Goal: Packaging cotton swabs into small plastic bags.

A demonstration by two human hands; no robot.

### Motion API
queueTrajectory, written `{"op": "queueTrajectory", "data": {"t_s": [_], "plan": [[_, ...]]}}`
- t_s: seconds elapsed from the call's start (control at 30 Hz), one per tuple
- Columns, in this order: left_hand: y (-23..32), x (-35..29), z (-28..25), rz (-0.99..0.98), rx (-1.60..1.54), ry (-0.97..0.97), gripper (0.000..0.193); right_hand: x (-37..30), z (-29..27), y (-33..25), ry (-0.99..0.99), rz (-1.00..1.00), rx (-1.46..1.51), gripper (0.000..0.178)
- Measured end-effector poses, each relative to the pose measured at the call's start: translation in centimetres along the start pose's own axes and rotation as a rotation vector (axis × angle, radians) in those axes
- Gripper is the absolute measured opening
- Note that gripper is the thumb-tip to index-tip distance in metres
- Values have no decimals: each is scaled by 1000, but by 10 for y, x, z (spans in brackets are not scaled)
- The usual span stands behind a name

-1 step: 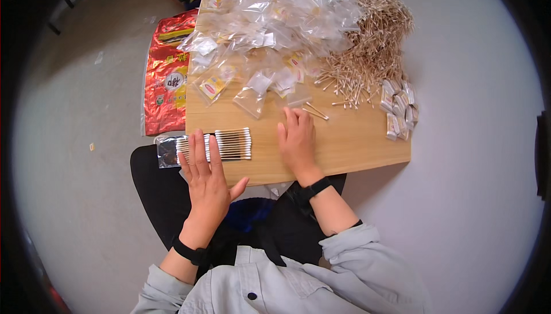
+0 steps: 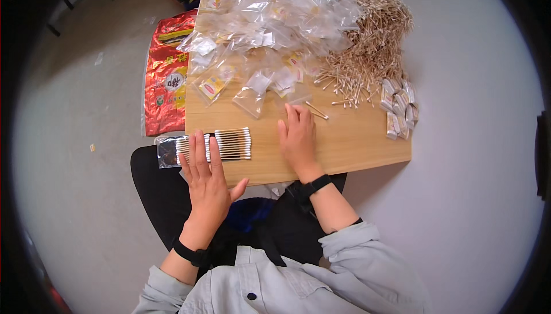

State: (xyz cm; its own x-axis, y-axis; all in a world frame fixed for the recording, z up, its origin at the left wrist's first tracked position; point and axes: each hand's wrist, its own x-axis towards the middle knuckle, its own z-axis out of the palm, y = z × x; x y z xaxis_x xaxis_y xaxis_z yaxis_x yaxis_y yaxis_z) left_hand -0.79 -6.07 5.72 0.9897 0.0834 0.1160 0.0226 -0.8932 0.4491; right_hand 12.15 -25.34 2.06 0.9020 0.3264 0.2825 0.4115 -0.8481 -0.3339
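My left hand [image 2: 205,179] lies flat with its fingers apart over two side-by-side rows of cotton swabs [image 2: 234,143] at the table's near left. The swabs rest on a dark strip, and a clear plastic packet [image 2: 167,152] sticks out to their left, over the table edge. Part of the left row is covered by my fingers. Further right, my right hand [image 2: 299,142] rests palm down on the wood, fingers bent, thumb apart from them, nothing visible in it. Just beyond its fingertips lie a couple of loose cotton swabs [image 2: 317,111].
Clear zip bags [image 2: 275,13] with small cards are heaped across the far table. A large pile of cotton swabs [image 2: 376,33] fills the far right. Below it sit several small white packs [image 2: 398,107]. A red foil bag [image 2: 166,79] hangs along the left edge of the table [image 2: 344,142].
My right hand has shifted very slightly away from me, toward the loose swabs. The left hand and the swab rows have stayed put.
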Motion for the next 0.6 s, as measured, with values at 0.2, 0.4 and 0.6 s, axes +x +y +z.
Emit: {"op": "queueTrajectory", "data": {"t_s": [0.2,0.4,0.6], "plan": [[-1,-9,-4,7,7,12,111,49,15,24,28,13,-62,41],[-7,-11,-6,-38,27,14,106,64,10,36,83,205,163,43],[-10,-9,-14,-58,46,-7,100,39,7,26,-61,58,-131,39]]}}
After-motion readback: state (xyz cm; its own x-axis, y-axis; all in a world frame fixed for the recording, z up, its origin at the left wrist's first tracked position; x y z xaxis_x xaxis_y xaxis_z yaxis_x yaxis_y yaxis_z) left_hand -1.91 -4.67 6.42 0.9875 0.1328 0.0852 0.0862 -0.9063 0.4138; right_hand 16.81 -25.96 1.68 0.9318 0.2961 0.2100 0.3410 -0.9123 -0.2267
